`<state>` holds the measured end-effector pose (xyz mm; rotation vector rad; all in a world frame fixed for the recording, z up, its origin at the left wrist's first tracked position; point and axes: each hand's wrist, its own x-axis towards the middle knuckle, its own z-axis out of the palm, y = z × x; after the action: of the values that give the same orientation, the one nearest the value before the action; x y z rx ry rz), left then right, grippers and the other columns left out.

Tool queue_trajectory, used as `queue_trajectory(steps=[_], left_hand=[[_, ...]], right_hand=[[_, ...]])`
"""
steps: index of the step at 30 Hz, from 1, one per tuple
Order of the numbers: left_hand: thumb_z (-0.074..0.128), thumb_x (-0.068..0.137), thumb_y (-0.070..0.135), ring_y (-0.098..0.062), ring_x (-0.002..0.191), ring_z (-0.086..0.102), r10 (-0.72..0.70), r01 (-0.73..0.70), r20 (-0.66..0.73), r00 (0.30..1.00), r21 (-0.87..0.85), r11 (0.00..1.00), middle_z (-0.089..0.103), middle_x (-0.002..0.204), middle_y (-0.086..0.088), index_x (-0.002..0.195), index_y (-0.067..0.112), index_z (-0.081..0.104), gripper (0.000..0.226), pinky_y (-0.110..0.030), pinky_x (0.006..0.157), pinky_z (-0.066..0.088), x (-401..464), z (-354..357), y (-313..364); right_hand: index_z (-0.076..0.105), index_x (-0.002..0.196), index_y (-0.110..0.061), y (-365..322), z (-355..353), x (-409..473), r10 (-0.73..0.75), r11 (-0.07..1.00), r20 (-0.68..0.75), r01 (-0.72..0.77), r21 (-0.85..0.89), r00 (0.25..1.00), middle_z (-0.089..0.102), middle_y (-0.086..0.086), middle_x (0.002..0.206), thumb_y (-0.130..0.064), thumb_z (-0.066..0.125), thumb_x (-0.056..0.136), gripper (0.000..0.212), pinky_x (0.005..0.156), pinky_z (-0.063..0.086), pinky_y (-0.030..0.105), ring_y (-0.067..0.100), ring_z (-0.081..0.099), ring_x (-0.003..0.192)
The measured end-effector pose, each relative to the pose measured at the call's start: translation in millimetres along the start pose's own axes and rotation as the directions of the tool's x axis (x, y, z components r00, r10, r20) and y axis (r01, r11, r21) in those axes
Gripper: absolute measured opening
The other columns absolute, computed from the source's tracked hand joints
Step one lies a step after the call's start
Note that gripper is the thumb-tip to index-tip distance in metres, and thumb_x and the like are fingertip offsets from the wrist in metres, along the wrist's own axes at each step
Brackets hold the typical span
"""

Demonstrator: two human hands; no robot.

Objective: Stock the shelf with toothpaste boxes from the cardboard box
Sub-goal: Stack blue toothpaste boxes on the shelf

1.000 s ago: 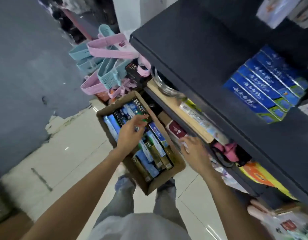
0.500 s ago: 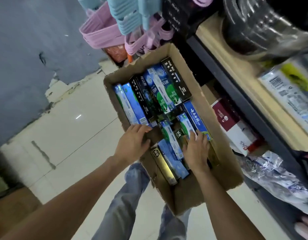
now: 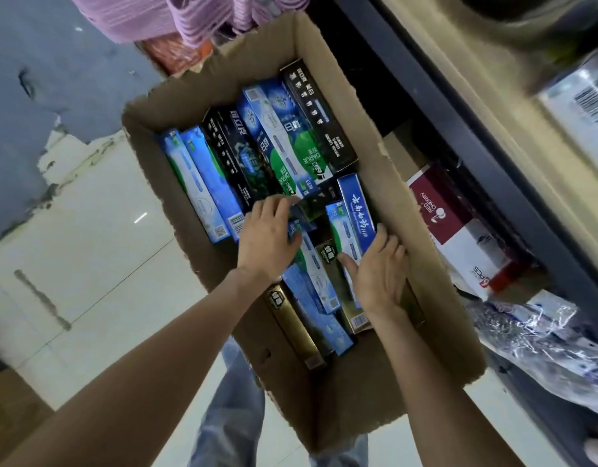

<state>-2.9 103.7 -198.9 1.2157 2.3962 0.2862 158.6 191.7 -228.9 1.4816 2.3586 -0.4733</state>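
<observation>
Hands in our cardboard box (image 3: 422,264), left hand (image 3: 269,239) fingers spread on toothpaste boxes (image 3: 284,146), right hand (image 3: 380,274) fingers spread at 3 o'clock cupping a blue box (image 3: 356,214).

Toothpaste boxes (image 3: 319,288) are partly hidden beneath both hands; the shelf (image 3: 492,170) is cropped (right edge), its goods blurred.

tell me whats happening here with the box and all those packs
A person is reaching into an open cardboard box full of toothpaste boxes. The left hand rests on the packs mid-box; the right hand is at a blue toothpaste box beside the box wall. Nothing is lifted out yet.
</observation>
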Motion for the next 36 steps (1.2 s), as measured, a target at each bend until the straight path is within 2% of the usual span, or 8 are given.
queue_trajectory(steps=[7,11,18,21,25,28,33,36], left_hand=[[0.065,0.081,0.027,-0.031,0.128,0.035,-0.006,-0.031,0.098,0.995,0.374,0.927,0.044,0.134,-0.009,0.135,0.018,0.043,0.058,-0.042,0.105,0.026,5.7,-42.6,-36.7],[0.064,0.079,0.021,-0.029,0.121,0.042,-0.029,-0.059,0.17,0.985,0.489,0.87,0.043,0.131,-0.007,0.13,0.016,0.044,0.055,-0.04,0.099,0.032,2.3,-65.6,-64.1],[0.064,0.078,0.028,-0.029,0.136,0.026,0.1,-0.25,0.303,0.948,0.507,0.825,0.03,0.146,-0.007,0.141,0.026,0.032,0.07,-0.045,0.111,0.022,16.0,-73.8,-71.0],[0.057,0.085,0.043,-0.027,0.143,0.013,0.136,-0.478,0.535,0.834,0.578,0.661,0.022,0.151,-0.009,0.146,0.024,0.022,0.073,-0.048,0.115,0.008,16.7,-63.6,-61.2],[0.053,0.092,0.023,-0.029,0.14,0.021,0.123,-0.561,0.586,0.801,0.663,0.496,0.022,0.15,-0.011,0.148,0.02,0.019,0.065,-0.049,0.115,0.011,13.8,-51.8,-61.0],[0.049,0.093,0.018,-0.024,0.13,0.036,0.261,-0.568,0.522,0.812,0.604,0.559,0.037,0.14,-0.005,0.138,0.024,0.038,0.047,-0.044,0.112,0.02,15.1,-61.7,-65.4],[0.083,0.066,0.027,-0.025,0.102,0.062,0.591,-0.618,0.182,0.786,0.236,0.75,0.063,0.111,-0.003,0.116,0.024,0.063,0.054,-0.041,0.088,0.047,4.8,-113.4,-73.3],[0.072,0.08,0.03,-0.021,0.104,0.059,0.439,-0.434,-0.005,0.898,-0.163,0.886,0.06,0.117,-0.003,0.121,0.021,0.06,0.044,-0.031,0.083,0.045,-3.9,-165.9,-48.3]], right_hand=[[0.036,0.119,-0.005,-1.7,-2.7,4.7,0.095,0.921,0.247,-0.18,0.345,0.964,0.047,0.016,0.121,-0.037,0.071,0.08,0.062,0.074,0.049,0.038,0.03,0.055,0.099],[0.036,0.118,-0.006,7.4,-17.8,-11.2,0.089,0.954,0.305,-0.169,0.247,0.948,0.062,0.014,0.113,-0.031,0.057,0.092,0.041,0.052,0.038,0.026,0.027,0.062,0.091],[0.037,0.124,-0.02,9.2,-64.0,-73.3,0.084,0.823,0.274,-0.222,0.523,0.958,0.061,0.002,0.117,-0.037,0.052,0.092,0.039,0.069,0.055,0.034,0.018,0.065,0.091],[0.038,0.121,-0.019,-1.4,-70.9,-75.9,0.06,0.754,0.33,-0.259,0.603,0.942,0.056,-0.004,0.11,-0.033,0.053,0.093,0.035,0.053,0.045,0.011,0.001,0.06,0.079],[0.039,0.12,-0.018,-13.6,-69.5,-66.2,0.016,0.72,0.347,-0.252,0.647,0.938,0.055,-0.005,0.108,-0.03,0.054,0.093,0.032,0.05,0.042,0.01,-0.004,0.057,0.076],[0.04,0.114,-0.026,-18.4,-73.4,-64.9,0.024,0.596,0.354,-0.297,0.746,0.935,0.056,-0.002,0.115,-0.029,0.054,0.093,0.026,0.06,0.046,0.017,0.004,0.06,0.09],[0.046,0.117,-0.028,-18.8,-108.3,-81.5,0.055,0.456,0.363,-0.347,0.82,0.93,0.063,0.0,0.113,-0.029,0.053,0.094,0.025,0.072,0.051,0.025,0.01,0.065,0.095],[0.047,0.119,-0.025,-20.6,-145.9,-99.4,0.064,0.438,0.346,-0.338,0.833,0.936,0.064,-0.004,0.108,-0.028,0.054,0.093,0.027,0.069,0.052,0.021,0.003,0.066,0.088]])
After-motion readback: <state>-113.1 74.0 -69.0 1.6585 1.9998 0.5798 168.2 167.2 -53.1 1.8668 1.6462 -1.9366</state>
